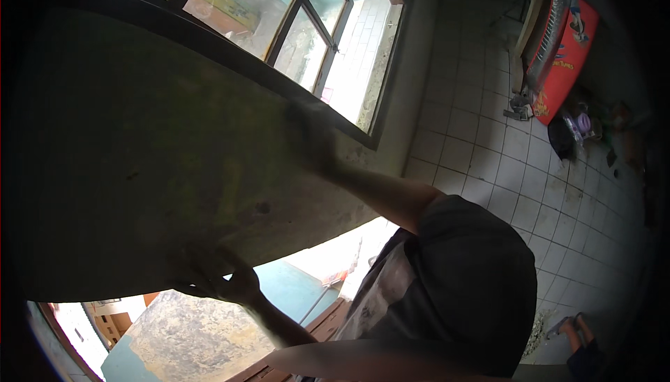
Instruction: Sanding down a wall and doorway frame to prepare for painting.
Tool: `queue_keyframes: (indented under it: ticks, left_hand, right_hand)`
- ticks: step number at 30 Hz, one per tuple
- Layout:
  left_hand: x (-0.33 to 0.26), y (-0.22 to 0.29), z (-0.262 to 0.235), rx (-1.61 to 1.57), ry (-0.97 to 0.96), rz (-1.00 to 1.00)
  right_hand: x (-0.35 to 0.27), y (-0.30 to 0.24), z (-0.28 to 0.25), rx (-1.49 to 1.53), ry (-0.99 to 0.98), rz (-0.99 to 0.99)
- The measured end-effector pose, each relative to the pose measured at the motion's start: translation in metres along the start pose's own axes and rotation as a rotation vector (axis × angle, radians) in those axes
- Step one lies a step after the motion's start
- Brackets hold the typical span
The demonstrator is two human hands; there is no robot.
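Head view: work at the dark wall point(202, 186), just beside the window frame point(276, 82), looks partway at best; smudges point(262, 208) and yellowish patches point(230, 190) remain, no finished area I can confirm. Right hand point(314, 141) is up near the frame, blurred: can't tell grip, or whether it holds anything. Left hand point(234, 282) has fingers spread, clamped on nothing, at the wall's edge; contact unclear. Wall's far left sinks into shadow.
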State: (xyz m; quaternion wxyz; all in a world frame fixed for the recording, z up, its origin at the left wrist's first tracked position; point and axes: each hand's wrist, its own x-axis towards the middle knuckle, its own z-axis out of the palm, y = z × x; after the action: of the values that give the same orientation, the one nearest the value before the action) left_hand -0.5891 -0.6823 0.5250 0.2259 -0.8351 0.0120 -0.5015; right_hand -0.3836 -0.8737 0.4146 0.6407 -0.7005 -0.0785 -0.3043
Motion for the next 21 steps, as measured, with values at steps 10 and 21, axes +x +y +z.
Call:
queue_keyframes:
  ticks: [10, 21]
  left_hand:
    - [0.005, 0.005, 0.015, 0.131, 0.116, 0.098]
    - [0.039, -0.020, 0.015, 0.049, 0.138, 0.091]
  right_hand:
    - [0.022, -0.062, 0.032, 0.241, 0.277, -0.334]
    - [-0.036, 0.066, 0.045, -0.252, 0.393, 0.282]
